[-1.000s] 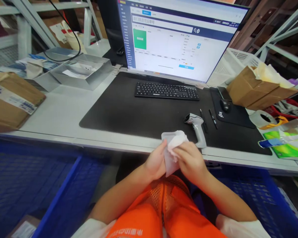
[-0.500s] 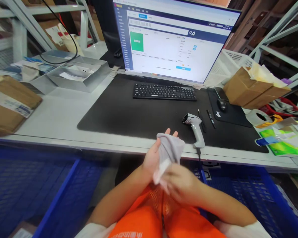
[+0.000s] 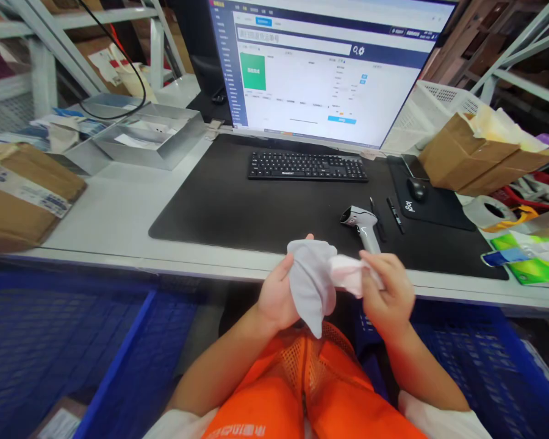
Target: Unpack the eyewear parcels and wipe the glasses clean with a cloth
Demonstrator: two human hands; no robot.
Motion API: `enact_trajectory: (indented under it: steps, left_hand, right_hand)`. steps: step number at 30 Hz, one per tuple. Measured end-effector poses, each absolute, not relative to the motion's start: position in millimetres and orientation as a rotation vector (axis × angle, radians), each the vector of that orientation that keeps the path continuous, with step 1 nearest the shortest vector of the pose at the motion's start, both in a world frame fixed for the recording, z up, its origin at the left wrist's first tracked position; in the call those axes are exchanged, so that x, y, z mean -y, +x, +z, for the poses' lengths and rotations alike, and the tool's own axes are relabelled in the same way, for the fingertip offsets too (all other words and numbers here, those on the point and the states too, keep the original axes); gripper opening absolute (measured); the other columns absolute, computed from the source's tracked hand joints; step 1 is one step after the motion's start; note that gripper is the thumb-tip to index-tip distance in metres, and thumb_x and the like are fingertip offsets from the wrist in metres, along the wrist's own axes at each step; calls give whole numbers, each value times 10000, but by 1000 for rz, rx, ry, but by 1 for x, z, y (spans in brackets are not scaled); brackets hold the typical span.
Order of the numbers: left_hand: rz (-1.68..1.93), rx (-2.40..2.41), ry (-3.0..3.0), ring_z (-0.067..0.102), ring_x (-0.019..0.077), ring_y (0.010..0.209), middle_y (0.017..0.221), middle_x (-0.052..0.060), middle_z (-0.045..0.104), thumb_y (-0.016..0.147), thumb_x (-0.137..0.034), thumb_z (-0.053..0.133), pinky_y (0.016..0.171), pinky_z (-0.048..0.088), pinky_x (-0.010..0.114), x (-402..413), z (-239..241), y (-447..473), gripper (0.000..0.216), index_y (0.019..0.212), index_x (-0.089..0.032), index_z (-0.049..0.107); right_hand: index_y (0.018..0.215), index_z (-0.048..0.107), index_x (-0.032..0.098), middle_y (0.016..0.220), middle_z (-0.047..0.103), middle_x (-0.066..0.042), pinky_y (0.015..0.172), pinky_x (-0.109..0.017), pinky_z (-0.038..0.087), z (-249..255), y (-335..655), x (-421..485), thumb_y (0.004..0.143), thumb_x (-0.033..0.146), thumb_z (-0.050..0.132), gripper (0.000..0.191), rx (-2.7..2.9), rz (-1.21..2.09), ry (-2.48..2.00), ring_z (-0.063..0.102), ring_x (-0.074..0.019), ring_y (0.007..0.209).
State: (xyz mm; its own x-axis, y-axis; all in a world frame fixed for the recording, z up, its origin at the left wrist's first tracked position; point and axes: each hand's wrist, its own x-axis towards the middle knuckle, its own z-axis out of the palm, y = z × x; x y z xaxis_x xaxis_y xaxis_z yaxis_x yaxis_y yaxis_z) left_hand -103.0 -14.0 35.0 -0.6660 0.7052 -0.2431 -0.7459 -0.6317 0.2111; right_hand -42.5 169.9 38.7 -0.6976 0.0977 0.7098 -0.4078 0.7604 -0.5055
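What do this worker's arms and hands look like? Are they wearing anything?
The left hand and right hand have no gloves, and the wrists and forearms are bare too. White sleeves end near the elbows. An orange vest has mesh, a front zip and pale lettering.

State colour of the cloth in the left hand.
The cloth is light grey; best seen in the head view.
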Motion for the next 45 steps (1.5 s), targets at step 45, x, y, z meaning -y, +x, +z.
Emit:
enact_trajectory:
  steps: [45]
  left_hand:
    - [2398,-384,-194,418,183,1463,1510,15,543,1036,-311,384,1233,292,339,9,35,-103,495,1528,-270,418]
  right_hand:
    - [1020,668,190,665,566,-4,534,-296,402,22,-30,-137,887,132,522,206,2418,901,954,499,-161,566]
